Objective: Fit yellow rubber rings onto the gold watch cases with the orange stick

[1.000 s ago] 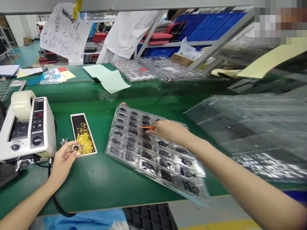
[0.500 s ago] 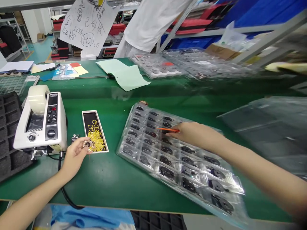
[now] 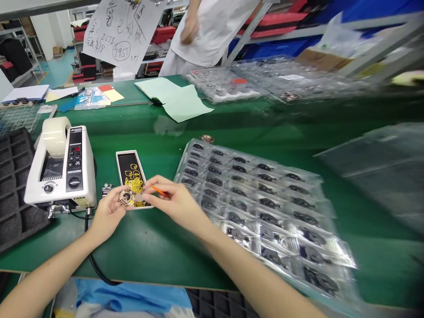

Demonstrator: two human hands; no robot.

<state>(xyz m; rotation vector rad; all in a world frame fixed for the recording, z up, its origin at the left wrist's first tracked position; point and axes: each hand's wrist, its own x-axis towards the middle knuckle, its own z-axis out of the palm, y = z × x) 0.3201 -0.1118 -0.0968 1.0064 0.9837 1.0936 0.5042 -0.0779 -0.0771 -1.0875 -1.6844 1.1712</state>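
L hand [image 3: 107,216]: round metal pt [image 3: 126,198] pinched. R hand [image 3: 175,205]: orange pick [image 3: 159,191] pinched, held near pt. Yellow bands [image 3: 134,185] just behind.

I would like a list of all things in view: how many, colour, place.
tape dispenser: one, white, left on bench
open box: one, black inside, beside dispenser
rubber bands: many, yellow, in box
blister tray: one, clear, right of box
foam tray: one, black, far left
paper sheets: two, pale green, far bench side
co-worker: one, white coat, behind bench
round metal part: one, metallic, in left hand
orange stick: one, orange, in right hand
left hand: one, bare, near box
right hand: one, bare, near box
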